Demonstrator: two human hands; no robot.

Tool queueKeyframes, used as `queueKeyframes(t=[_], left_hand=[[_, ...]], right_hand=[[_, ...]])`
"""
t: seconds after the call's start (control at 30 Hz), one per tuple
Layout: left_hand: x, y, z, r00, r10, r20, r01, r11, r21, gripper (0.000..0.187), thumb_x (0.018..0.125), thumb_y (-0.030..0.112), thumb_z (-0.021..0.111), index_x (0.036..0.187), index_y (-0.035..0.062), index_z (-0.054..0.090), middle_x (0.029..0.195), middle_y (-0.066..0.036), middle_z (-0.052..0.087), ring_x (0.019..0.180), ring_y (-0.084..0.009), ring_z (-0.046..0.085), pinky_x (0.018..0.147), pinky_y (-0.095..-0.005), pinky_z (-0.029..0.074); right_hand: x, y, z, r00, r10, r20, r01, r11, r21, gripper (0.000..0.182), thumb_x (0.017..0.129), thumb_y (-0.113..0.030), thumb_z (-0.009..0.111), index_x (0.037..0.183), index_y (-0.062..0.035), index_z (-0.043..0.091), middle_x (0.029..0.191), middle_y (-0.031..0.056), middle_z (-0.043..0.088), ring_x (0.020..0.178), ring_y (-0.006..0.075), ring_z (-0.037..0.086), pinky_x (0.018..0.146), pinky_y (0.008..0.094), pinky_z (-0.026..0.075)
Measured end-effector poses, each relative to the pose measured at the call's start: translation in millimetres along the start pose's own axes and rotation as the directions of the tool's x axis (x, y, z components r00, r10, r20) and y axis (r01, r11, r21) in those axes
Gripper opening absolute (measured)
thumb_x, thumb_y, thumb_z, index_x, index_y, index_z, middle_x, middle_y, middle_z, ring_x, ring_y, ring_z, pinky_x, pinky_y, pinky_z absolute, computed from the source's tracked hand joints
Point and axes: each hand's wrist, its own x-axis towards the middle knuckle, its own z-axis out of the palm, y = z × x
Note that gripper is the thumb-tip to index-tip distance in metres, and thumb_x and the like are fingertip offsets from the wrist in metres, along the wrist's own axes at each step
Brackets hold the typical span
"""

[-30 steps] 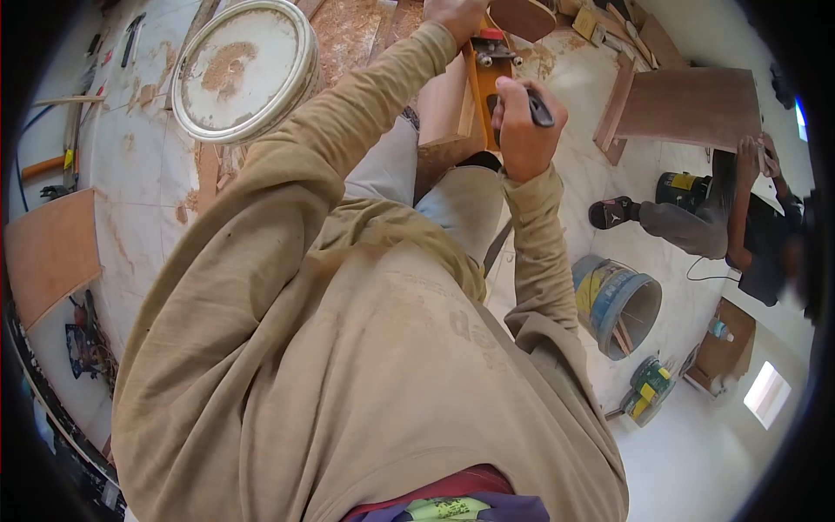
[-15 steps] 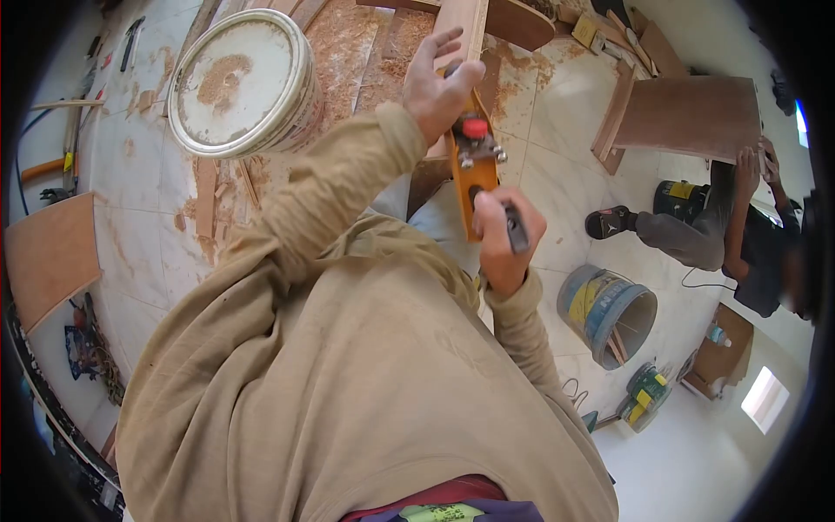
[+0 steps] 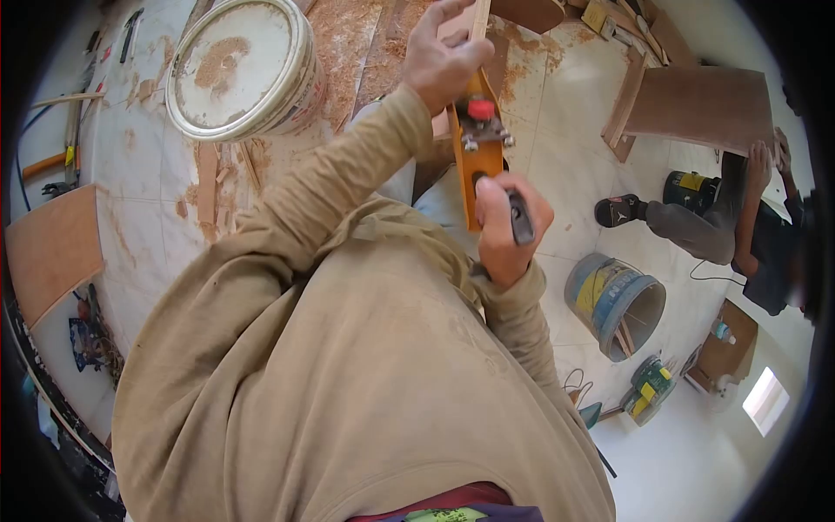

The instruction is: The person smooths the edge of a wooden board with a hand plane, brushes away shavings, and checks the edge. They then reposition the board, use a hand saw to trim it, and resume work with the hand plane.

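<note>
Pale tiled floor [image 3: 565, 187], sawdust-strewn. Right hand [image 3: 509, 235]: fingers clenched round dark rear handle [image 3: 521, 217] of orange hand plane [image 3: 490, 163]. Left hand [image 3: 445, 63]: fingers part-spread at plane's front end; whether gripping, cannot tell. Plane: between hands, in front of wearer's body, red fitting [image 3: 479, 108] on top. Wooden board [image 3: 475, 19]: by left hand, running past picture's top edge. White lidded bucket [image 3: 248, 97]: left of left hand, sawdust on lid. Blue-grey bucket [image 3: 616, 304]: right of right hand, wood strips inside. Far right: co-worker's hand [image 3: 759, 167] at edge of brown panel [image 3: 704, 109].

orange hand plane [image 3: 488, 162], red knob [image 3: 480, 108], tan sleeves [image 3: 344, 178], white lid [image 3: 277, 65]
</note>
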Motion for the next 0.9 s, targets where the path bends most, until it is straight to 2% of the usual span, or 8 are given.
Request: queueKeyframes(t=[0.1,0.23,0.33,0.4,0.43,0.53,0.7,0.9], left_hand=[[13,-2,1,0.999,0.011,0.045,-0.016,0.993,0.113,0.061,0.084,0.004,0.071,0.14,-0.0051,0.051,0.141,-0.018,0.053,0.121,-0.0272,0.064,0.101,-0.0341,0.055],[-32,-21,-13,0.993,0.112,0.021,-0.114,0.99,0.088,0.066,0.08,0.006,0.072,0.14,-0.006,0.049,0.129,-0.02,0.061,0.123,-0.0264,0.064,0.101,-0.0336,0.054],[56,-25,-13,0.989,-0.127,0.08,0.109,0.974,0.199,0.068,0.079,0.009,0.073,0.141,-0.005,0.05,0.135,-0.021,0.058,0.119,-0.0266,0.066,0.1,-0.0362,0.054],[56,-20,-2,0.997,0.07,0.023,-0.073,0.931,0.358,0.071,0.08,0.009,0.075,0.143,-0.0072,0.046,0.14,-0.022,0.054,0.122,-0.0307,0.064,0.102,-0.0366,0.054],[17,-4,6,1.0,0.015,-0.011,-0.015,0.998,0.057,0.073,0.08,0.009,0.076,0.145,-0.0054,0.044,0.141,-0.022,0.052,0.123,-0.0319,0.062,0.102,-0.0371,0.053],[-9,-21,-12,0.998,0.056,0.036,-0.059,0.994,0.093,0.071,0.082,0.007,0.073,0.145,-0.0037,0.042,0.14,-0.02,0.052,0.12,-0.0287,0.064,0.099,-0.0377,0.054],[50,-21,3,0.997,-0.034,0.067,0.02,0.981,0.191,0.069,0.083,0.007,0.071,0.145,-0.0048,0.044,0.143,-0.02,0.051,0.128,-0.0316,0.059,0.106,-0.039,0.051],[-2,-5,7,1.0,0.004,0.024,-0.003,1.0,-0.016,0.07,0.082,0.012,0.075,0.143,-0.0063,0.046,0.141,-0.021,0.053,0.125,-0.0311,0.063,0.1,-0.0361,0.054]], right_hand=[[11,-8,2,0.997,0.079,-0.004,-0.077,0.99,0.118,0.021,0.093,-0.011,0.066,0.075,0.0003,0.06,0.06,0.0052,0.05,0.053,0.0098,0.044,0.052,0.0287,0.037],[-35,7,-8,0.98,-0.199,0.025,0.201,0.977,-0.077,0.02,0.092,-0.008,0.066,0.074,0.0002,0.06,0.058,0.0045,0.049,0.052,0.01,0.044,0.051,0.028,0.038],[11,2,1,0.998,-0.068,-0.004,0.068,0.994,-0.087,0.019,0.089,-0.008,0.068,0.073,-0.0011,0.06,0.059,0.0073,0.051,0.054,0.0105,0.049,0.052,0.0277,0.04],[46,5,2,0.999,-0.031,-0.012,0.031,0.999,-0.023,0.019,0.089,-0.008,0.069,0.073,-0.0015,0.06,0.059,0.0083,0.051,0.055,0.0107,0.051,0.052,0.0282,0.041],[31,0,0,0.995,-0.096,-0.002,0.095,0.994,-0.047,0.02,0.09,-0.008,0.067,0.073,-0.0007,0.06,0.058,0.0084,0.05,0.054,0.0107,0.05,0.052,0.0286,0.04],[-10,0,-5,0.98,-0.197,0.012,0.197,0.977,-0.074,0.023,0.093,-0.008,0.063,0.073,0.001,0.058,0.057,0.0081,0.047,0.052,0.0106,0.047,0.051,0.0293,0.039],[56,4,1,0.997,0.051,-0.066,-0.038,0.983,0.18,0.019,0.089,-0.009,0.069,0.074,-0.0002,0.06,0.058,0.0055,0.049,0.053,0.0106,0.046,0.051,0.0283,0.037],[-1,10,-4,0.981,-0.187,-0.047,0.184,0.981,-0.066,0.019,0.088,-0.006,0.068,0.072,-0.0013,0.059,0.056,0.0042,0.048,0.054,0.0094,0.046,0.053,0.0272,0.038]])
